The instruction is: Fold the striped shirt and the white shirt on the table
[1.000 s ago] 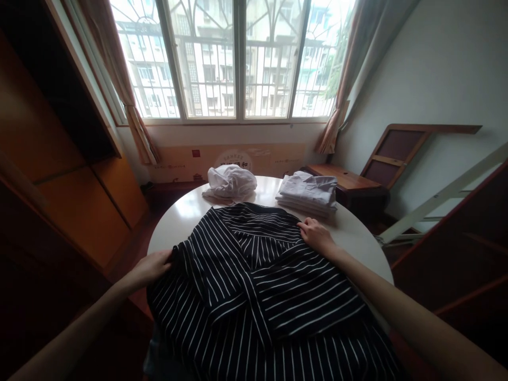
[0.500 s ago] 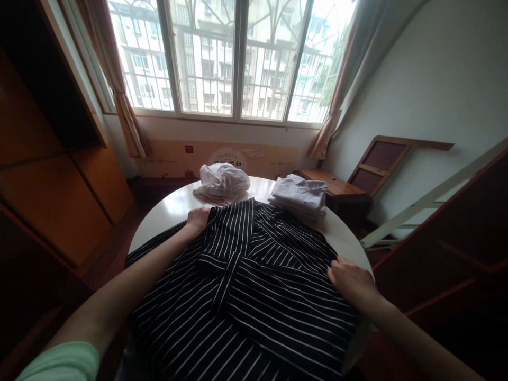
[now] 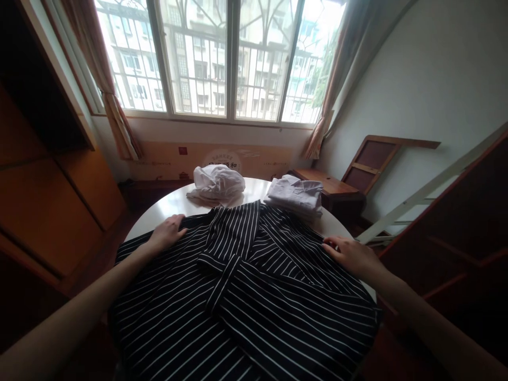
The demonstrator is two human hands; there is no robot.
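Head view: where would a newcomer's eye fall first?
A black garment with thin white stripes, spread over the round white table, dominates the foreground, the left hand on its left side and right hand at its right edge. Behind it sit a crumpled white cloth bundle and, to the right, a stack of folded white cloth. A bright, barred window fills the upper middle.
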